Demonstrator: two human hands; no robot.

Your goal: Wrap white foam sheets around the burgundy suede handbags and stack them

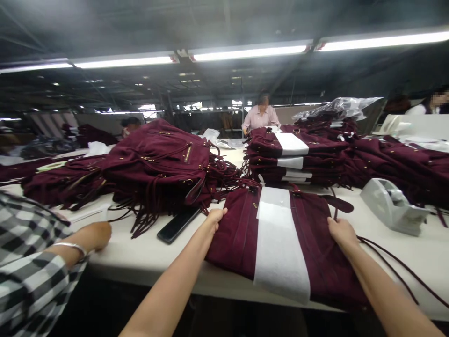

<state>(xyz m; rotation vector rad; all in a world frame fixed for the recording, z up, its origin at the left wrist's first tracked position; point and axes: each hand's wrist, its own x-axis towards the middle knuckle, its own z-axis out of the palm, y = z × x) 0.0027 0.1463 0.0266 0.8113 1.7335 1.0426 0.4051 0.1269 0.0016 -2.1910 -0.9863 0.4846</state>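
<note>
Straight in front of me a burgundy bag (238, 234), lying flat with a white paper band (278, 243) around its middle, reaches over the table's front edge. My left hand (214, 220) grips its left side, fingers closed on the fabric. On the opposite side my right hand (342, 231) is closed on the bag's edge close to a dark strap (338, 203). The fingers of both hands are partly hidden behind the bag. Thin dark cords (389, 267) trail over the table to the right of my right hand.
Behind the bag stands a stack of banded burgundy bags (263, 161). A fringed bag pile (154, 159) is at left, a black phone (178, 225) before it. A grey tape dispenser (393, 206) sits right. A co-worker's hand (100, 234) rests at left; another person (261, 117) stands across the table.
</note>
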